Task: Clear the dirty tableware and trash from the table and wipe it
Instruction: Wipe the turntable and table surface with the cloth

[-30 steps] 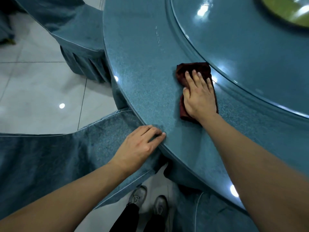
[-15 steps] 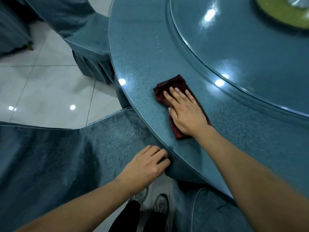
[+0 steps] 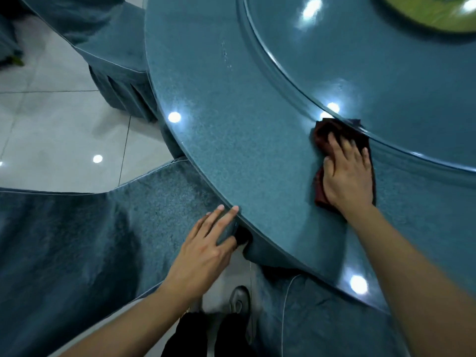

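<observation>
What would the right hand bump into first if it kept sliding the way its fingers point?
Probably the raised glass turntable: the right hand presses the dark red cloth flat on the table, fingers aimed at its rim just ahead.

**Round blue table, one cloth on it**

The round table [image 3: 231, 130] has a glossy, speckled blue-green top that reflects several ceiling lights. A raised glass turntable [image 3: 386, 73] sits on its middle, its curved edge running from top centre to the right side. A dark red cloth [image 3: 322, 136] lies flat on the table's outer ring, its far corner touching the turntable's edge. A yellow-green object [image 3: 425, 14], blurred, rests on the turntable at the top right.
</observation>
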`<move>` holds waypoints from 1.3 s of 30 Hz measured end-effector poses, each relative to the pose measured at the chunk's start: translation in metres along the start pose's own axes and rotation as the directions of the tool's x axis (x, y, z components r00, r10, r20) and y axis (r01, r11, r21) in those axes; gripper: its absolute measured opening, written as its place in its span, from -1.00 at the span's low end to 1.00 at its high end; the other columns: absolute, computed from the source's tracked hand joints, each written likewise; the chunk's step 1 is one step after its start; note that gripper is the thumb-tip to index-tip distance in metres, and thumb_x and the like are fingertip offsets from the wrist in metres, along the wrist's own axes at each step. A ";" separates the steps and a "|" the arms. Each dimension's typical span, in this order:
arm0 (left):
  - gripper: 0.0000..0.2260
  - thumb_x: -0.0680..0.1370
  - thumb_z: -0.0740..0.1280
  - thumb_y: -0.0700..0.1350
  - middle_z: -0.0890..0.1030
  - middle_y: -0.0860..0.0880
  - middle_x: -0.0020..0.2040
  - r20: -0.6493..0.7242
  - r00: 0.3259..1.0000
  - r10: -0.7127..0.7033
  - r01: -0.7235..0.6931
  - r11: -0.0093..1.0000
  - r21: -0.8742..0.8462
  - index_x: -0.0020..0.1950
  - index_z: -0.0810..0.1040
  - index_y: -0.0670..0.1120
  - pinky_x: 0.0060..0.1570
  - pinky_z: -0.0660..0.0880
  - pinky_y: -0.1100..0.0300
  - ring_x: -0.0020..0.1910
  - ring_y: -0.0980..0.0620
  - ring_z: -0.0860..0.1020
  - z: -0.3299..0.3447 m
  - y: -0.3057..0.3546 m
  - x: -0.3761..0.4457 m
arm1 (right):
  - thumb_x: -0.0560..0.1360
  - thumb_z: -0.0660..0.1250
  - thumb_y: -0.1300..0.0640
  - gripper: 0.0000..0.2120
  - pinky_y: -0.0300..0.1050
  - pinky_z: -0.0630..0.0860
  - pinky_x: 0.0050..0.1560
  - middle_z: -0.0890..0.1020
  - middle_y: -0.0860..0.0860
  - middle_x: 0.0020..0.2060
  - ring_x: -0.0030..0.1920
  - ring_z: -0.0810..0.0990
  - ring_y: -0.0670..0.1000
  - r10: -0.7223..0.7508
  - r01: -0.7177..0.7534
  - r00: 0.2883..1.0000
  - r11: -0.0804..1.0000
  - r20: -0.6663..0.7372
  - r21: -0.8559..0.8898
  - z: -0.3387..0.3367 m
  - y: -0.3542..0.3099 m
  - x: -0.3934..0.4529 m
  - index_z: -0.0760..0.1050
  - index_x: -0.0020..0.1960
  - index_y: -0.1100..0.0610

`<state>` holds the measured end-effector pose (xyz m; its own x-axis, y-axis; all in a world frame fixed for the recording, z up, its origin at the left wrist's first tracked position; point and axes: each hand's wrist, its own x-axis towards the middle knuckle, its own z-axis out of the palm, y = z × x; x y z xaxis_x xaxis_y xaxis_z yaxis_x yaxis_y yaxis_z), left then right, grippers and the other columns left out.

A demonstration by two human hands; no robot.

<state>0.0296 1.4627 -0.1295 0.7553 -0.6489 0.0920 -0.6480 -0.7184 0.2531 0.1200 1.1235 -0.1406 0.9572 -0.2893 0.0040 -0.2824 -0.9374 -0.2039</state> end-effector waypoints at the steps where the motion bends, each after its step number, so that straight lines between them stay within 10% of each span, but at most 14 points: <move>1: -0.93 0.56 0.29 -0.09 0.29 -0.14 0.59 -0.003 1.000 0.000 0.000 1.000 0.005 -0.09 0.54 -0.02 0.43 0.34 -0.12 0.56 -0.20 0.29 0.000 -0.002 0.001 | 0.57 -0.07 -0.06 -0.38 0.13 -0.01 0.59 0.29 0.12 0.55 0.56 0.20 0.14 0.012 -0.012 1.000 1.000 0.000 0.002 0.001 -0.009 0.002 0.16 0.61 0.03; 10: -0.87 0.40 0.52 -0.04 0.59 -0.08 0.15 0.066 0.990 0.122 -0.119 0.992 -0.037 -0.17 0.60 0.00 0.10 0.48 0.00 0.17 -0.14 0.52 0.026 0.025 -0.035 | 0.63 0.00 -0.03 -0.45 0.05 -0.03 0.60 0.19 -0.03 0.60 0.60 0.10 -0.03 -0.670 0.668 0.728 0.741 0.142 0.069 0.025 -0.144 -0.016 0.13 0.62 -0.05; 18: -0.86 0.46 0.52 -0.12 0.56 0.01 -0.19 -0.063 0.998 -0.009 0.006 0.999 -0.053 -0.23 0.58 -0.01 0.04 0.39 0.12 -0.19 -0.05 0.56 0.049 0.014 -0.052 | 0.61 0.01 -0.02 -0.43 0.09 -0.06 0.59 0.21 0.08 0.59 0.59 0.13 0.06 -0.224 0.224 0.974 0.975 0.023 0.011 0.035 -0.147 0.136 0.15 0.61 0.02; 28: -0.86 0.58 0.27 -0.08 0.61 -0.09 0.22 -0.108 0.952 -0.287 0.287 0.958 -0.023 -0.04 0.59 -0.09 0.03 0.49 -0.11 0.08 -0.18 0.57 -0.018 -0.057 0.009 | 0.58 0.06 -0.02 -0.41 0.07 -0.02 0.59 0.24 0.02 0.58 0.58 0.15 0.00 -0.555 0.553 0.827 0.832 0.091 0.053 0.046 -0.225 0.013 0.18 0.60 -0.02; 34: -0.87 0.56 0.21 -0.07 0.58 -0.06 -0.14 -0.077 0.971 -0.228 0.227 0.974 -0.019 -0.06 0.50 -0.09 -0.04 0.47 -0.05 -0.10 -0.15 0.51 -0.043 -0.040 0.056 | 0.58 0.01 -0.02 -0.41 0.11 0.01 0.59 0.22 0.03 0.59 0.59 0.13 0.02 -0.176 0.175 0.984 0.984 0.025 0.012 0.021 -0.088 -0.036 0.15 0.61 -0.01; 39: -0.90 0.55 0.34 -0.11 0.57 -0.02 -0.27 0.025 0.968 -0.248 0.249 0.957 -0.145 -0.08 0.44 -0.07 -0.21 0.34 0.08 -0.21 -0.08 0.44 -0.049 -0.018 0.070 | 0.56 0.03 -0.01 -0.39 0.19 0.08 0.56 0.27 0.13 0.56 0.55 0.22 0.13 0.186 -0.185 0.981 0.983 -0.054 0.008 -0.014 0.063 -0.090 0.19 0.60 0.03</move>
<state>0.0992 1.4425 -0.0800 0.8898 -0.4563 0.0024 -0.4180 -0.8130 0.4053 0.0153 1.0877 -0.1404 0.8834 -0.4683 0.0191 -0.4546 -0.8660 -0.2086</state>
